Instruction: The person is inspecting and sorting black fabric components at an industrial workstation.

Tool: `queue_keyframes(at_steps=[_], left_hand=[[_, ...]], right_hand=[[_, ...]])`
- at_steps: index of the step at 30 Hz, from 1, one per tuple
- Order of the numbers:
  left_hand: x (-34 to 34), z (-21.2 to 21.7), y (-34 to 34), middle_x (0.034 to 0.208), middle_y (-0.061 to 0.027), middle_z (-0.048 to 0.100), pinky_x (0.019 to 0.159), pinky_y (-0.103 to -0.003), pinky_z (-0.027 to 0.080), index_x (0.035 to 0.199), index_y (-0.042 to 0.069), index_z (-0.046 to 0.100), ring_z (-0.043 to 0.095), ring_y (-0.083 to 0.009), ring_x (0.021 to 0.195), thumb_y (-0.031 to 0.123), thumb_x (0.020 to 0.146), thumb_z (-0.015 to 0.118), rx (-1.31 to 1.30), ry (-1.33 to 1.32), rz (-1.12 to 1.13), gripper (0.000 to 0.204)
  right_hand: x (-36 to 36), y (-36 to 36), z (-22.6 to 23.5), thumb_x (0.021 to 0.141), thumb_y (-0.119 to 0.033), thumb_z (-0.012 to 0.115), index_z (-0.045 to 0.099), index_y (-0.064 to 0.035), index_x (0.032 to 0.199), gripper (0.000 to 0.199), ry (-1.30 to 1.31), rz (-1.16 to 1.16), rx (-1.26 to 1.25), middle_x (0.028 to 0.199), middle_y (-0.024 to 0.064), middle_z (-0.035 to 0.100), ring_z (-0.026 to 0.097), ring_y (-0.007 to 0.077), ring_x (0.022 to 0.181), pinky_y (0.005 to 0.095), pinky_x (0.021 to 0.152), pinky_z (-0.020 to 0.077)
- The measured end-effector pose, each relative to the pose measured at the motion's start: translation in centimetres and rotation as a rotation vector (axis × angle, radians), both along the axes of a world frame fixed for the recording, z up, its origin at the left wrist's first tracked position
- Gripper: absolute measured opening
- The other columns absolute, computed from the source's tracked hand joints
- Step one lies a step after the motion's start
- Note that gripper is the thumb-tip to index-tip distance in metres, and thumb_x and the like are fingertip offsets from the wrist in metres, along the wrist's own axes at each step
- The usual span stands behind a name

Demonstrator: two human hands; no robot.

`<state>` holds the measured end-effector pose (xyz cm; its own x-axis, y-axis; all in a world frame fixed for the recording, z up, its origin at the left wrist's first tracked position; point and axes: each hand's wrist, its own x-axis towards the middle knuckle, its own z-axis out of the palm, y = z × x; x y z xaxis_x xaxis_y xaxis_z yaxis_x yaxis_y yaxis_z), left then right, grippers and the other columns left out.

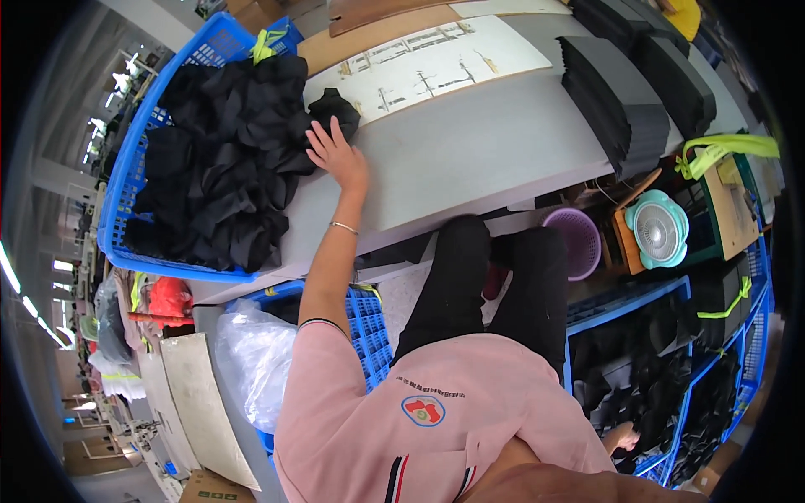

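Far left on my feed, a blue basket (180, 267) sits at the end of the counter (478, 155), piled high with a heap of black cloth pieces (226, 159). Below it I've got a clear plastic bag (256, 360), crumpled and shiny. Moving right, there's a dark bunch of cloth (331, 111) at the heap's right edge, beside the white board (444, 63), and the left hand (338, 158) is right there on it! Palm down, fingers stretched and a little apart, touching the cloth; I see no closed grip. In the middle, the board lies along the back of the counter, dark marks across it. Further right, down below the counter, a purple bin (573, 243) near the knees. Up top, a neat stack of black pieces (616, 105) rises from the counter. Low down, the right hand (621, 438) pokes out beside a blue crate (629, 303) of black material (629, 369); it's mostly hidden by the body, so I can't tell whether it grips anything. Rightward again, a turquoise fan (660, 228), and a yellow-green strip (728, 149) finishes the sweep.
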<state>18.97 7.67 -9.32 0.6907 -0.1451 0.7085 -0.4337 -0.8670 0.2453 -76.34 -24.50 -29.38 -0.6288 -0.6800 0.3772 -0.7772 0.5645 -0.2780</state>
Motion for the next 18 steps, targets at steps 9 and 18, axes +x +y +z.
queue_keyframes(at_steps=[9,18], left_hand=[[2.3,5.6,-2.0,0.109,-0.0132,0.064,0.086,-0.04,0.046,0.099,0.002,0.061,0.06,-0.0314,0.099,0.011,0.088,0.068,-0.435,0.024,-0.303,0.016],[-12.8,0.9,-6.0,0.125,-0.0154,0.056,0.097,-0.034,0.042,0.124,-0.007,0.053,0.053,-0.0231,0.113,0.014,0.096,0.06,-1.299,0.669,-0.304,0.036]], right_hand=[[43.1,-1.4,13.5,0.088,0.003,0.061,0.062,-0.0005,0.122,0.034,-0.596,1.325,0.014,0.134,0.0166,0.055,0.051,0.0313,0.127,0.0372,0.106,0.0417],[66.5,12.3,21.7,0.088,0.003,0.063,0.06,-0.0033,0.119,0.032,-0.732,2.015,0.079,0.139,0.0139,0.052,0.063,0.0278,0.109,0.0328,0.084,0.0529]])
